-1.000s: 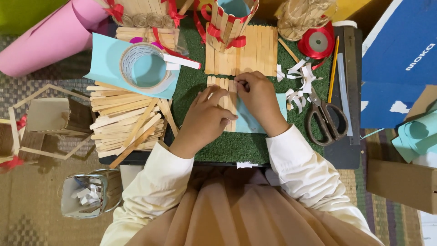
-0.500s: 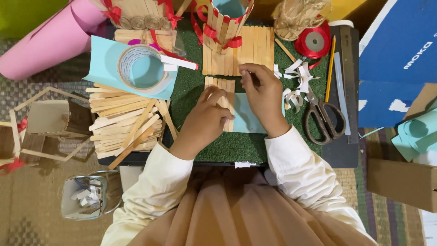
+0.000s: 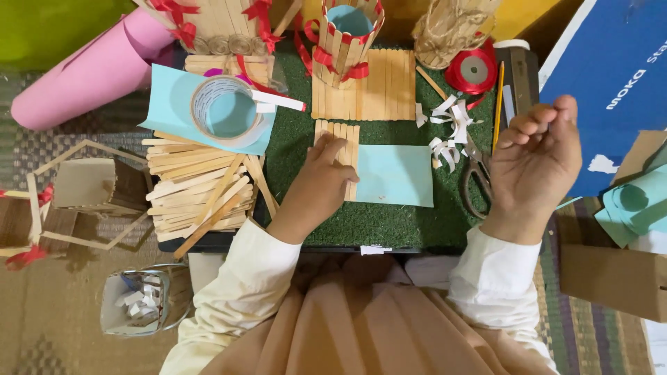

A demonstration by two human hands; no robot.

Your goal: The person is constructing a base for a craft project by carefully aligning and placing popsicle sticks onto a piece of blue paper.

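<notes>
1. Fingers point(image 3: 332, 149) of the left hand point(image 3: 321, 186) are laid flat and slightly spread on a small raft of wooden sticks point(image 3: 339, 142), pressing it down; nothing is pinched between them.
2. Sticks in the raft are set side by side, their long axis running away from the person, and its right edge is overlapped onto a light blue paper rectangle point(image 3: 394, 176).
3. Both are lying on the green turf mat point(image 3: 375, 222).
4. The right hand point(image 3: 533, 167) is held raised, well apart to the right, fingers loosely curled and empty, above the scissors point(image 3: 475, 182).
5. The left hand is therefore the nearer one to the raft.
6. A tape roll point(image 3: 224, 110) and loose stick pile point(image 3: 198, 187) are seen to the left.
</notes>
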